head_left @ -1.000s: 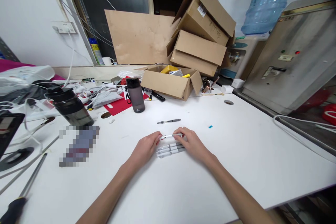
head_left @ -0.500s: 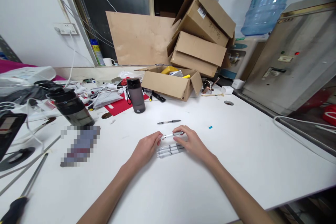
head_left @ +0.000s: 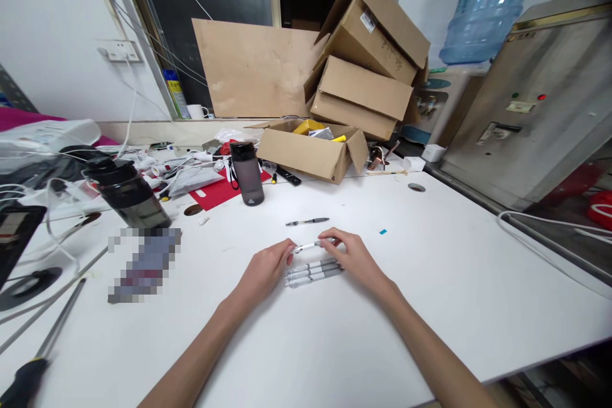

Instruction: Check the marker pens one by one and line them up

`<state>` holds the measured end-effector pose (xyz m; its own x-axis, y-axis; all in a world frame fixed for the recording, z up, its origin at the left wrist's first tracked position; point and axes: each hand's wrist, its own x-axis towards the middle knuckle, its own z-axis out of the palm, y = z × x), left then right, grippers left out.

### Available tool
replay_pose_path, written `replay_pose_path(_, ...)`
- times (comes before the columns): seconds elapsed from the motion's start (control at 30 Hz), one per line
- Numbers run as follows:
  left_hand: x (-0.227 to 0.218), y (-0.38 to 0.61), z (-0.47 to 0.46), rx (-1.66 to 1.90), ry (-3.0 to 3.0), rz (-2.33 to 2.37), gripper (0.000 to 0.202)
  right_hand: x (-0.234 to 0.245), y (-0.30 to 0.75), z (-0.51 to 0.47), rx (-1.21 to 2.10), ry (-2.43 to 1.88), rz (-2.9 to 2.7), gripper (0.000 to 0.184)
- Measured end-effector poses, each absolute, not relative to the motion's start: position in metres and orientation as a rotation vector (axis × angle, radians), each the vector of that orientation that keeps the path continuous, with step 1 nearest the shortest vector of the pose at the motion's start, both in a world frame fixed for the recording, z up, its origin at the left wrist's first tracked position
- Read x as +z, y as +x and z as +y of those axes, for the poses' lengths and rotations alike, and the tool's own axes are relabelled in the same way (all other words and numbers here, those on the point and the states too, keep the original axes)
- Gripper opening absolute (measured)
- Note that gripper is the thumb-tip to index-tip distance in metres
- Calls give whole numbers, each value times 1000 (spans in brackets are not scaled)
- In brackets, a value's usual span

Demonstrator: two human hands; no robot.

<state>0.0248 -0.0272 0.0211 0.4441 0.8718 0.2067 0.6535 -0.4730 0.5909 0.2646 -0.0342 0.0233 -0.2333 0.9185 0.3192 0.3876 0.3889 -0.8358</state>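
Observation:
A white-capped grey pen (head_left: 310, 246) is held level just above the white table (head_left: 430, 280); my left hand (head_left: 266, 269) pinches its cap end and my right hand (head_left: 354, 257) pinches the other end. Directly below it, between my hands, a few more grey pens (head_left: 313, 271) lie side by side on the table. A single dark pen (head_left: 306, 221) lies alone a little farther away.
A dark bottle (head_left: 247, 173) stands behind the pens, a larger black bottle (head_left: 127, 194) at the left. An open cardboard box (head_left: 313, 148) and stacked boxes (head_left: 370, 51) sit at the back. Cables and clutter fill the left side; a screwdriver (head_left: 33, 363) lies near left.
My right hand has slid slightly to the right along the held pen and its fingers have curled; the pens on the table have not moved.

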Motion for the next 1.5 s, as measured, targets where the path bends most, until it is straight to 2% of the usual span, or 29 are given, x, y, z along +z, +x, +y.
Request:
replay_pose_path(0.1,22,25,-28,678,2260,1280,39,24,267,-33,854,-1144,-1800,20)
replay_pose_path(0.27,22,27,-28,704,2229,1264,42,31,268,-33,727,-953,-1808,14)
replay_pose_path(0.47,26,28,-29,715,2206,1246,42,28,265,-36,852,-1112,-1720,22)
replay_pose_path(0.8,23,29,-28,818,2080,1172,45,24,272,-22,786,-944,-1632,17)
replay_pose_path(1.3,20,29,-25,775,2016,1182,53,21,280,-16,761,-1074,-1410,22)
replay_pose_path(1.5,20,27,-24,807,2007,1158,51,23,286,-14,777,-1111,-1325,17)
